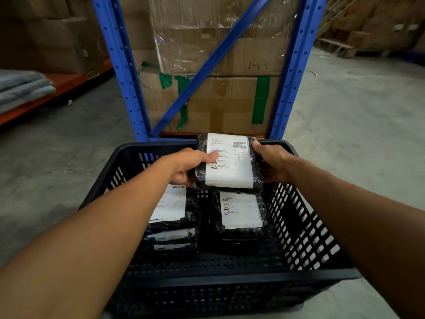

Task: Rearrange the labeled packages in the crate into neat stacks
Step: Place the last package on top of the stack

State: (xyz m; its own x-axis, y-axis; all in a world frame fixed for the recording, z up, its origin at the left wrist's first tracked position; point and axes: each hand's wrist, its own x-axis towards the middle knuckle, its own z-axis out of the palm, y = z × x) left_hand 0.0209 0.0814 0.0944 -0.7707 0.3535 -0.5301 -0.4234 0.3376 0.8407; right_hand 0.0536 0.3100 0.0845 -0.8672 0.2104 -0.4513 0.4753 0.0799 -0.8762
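— What stands behind the blue rack frame (pixel 128 72)?

— Cardboard boxes (pixel 213 102), stacked. The upper ones are wrapped in clear plastic film (pixel 195 31); the lower one carries strips of green tape (pixel 261 100).

— And left of the frame?

— An orange shelf beam (pixel 57 88), low down, with folded grey fabric (pixel 23 88) lying on it and more brown cartons (pixel 46 38) above.

— To the right of the frame?

— Bare concrete floor (pixel 356 111), and far back a heap of boxes on wooden pallets (pixel 338 46).

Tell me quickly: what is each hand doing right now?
Left hand: closed on the left edge of the package, held above the crate.
Right hand: closed on the same package's right edge.
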